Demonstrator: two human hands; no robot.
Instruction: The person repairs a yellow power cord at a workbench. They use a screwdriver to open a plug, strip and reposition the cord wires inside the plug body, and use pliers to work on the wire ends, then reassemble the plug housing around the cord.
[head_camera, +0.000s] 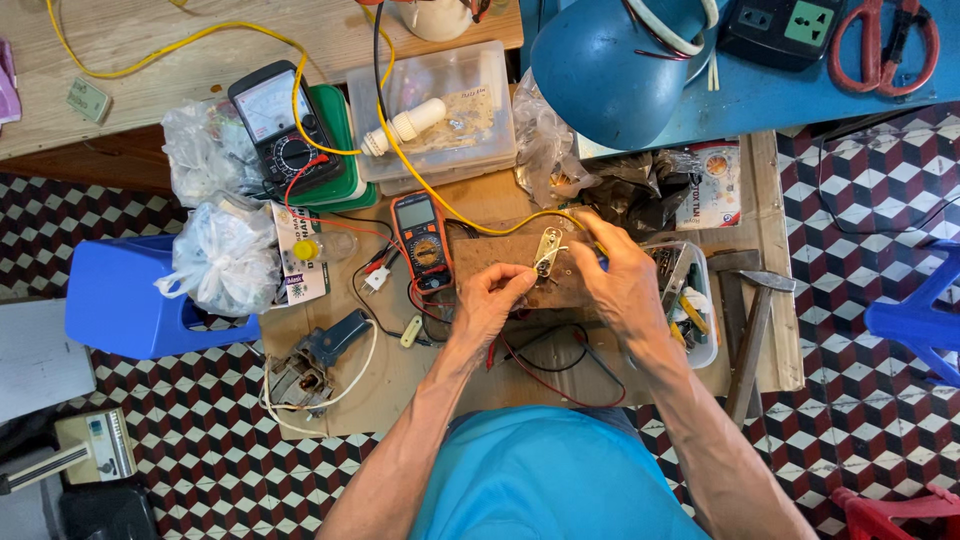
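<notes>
My left hand (492, 300) pinches a thin wire at a small metal part (548, 250) that lies on a brown wooden block (480, 255). My right hand (622, 278) is closed around a tool with a yellow cable (440, 195) running from it, its tip at the metal part. An orange digital multimeter (421, 240) lies just left of the block, with red and black leads (545, 360) trailing under my wrists.
A black analog meter (278, 125) on a green case, a clear plastic box (445, 115), a blue lamp shade (600, 65), plastic bags (225, 255), a small motor (300, 375), a parts tray (690, 300), a hammer (755, 330), red scissors (885, 40) and a blue stool (125, 300) surround the workboard.
</notes>
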